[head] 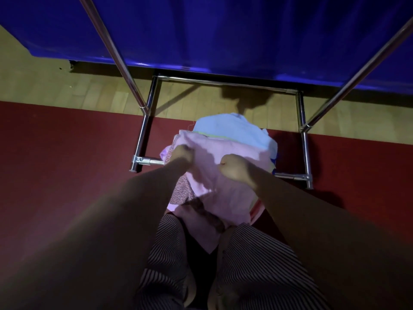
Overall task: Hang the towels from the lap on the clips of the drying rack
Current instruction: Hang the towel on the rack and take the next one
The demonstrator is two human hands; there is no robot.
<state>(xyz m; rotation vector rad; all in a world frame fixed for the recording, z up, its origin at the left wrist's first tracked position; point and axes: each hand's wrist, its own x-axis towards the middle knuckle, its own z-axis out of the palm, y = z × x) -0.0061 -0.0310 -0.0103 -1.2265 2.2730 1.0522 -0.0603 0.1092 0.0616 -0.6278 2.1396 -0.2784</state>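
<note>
The drying rack (146, 121) stands right past your knees, so it should be a short reach (clips aren't in view though). The towels are piled on your lap, light blue towel (234, 128) farthest out. Your left hand (182, 154) and right hand (234, 168) each pinch the pink towel (206, 168), set slightly apart, probably to spread its edge for clipping.

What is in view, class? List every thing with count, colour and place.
pink towel: one, pink, atop lap pile
light blue towel: one, pale blue, pile's far end
patterned cloth: one, brownish, under pink towel
drying rack: one, silver, ahead on floor
curtain: one, blue, behind rack
carpet: one, red, floor nearby
wooden floor: one, yellowish, beyond carpet
striped clothing: one, dark-and-pale, bottom
hands: two, bare; left hand and right hand grip pink towel
</note>
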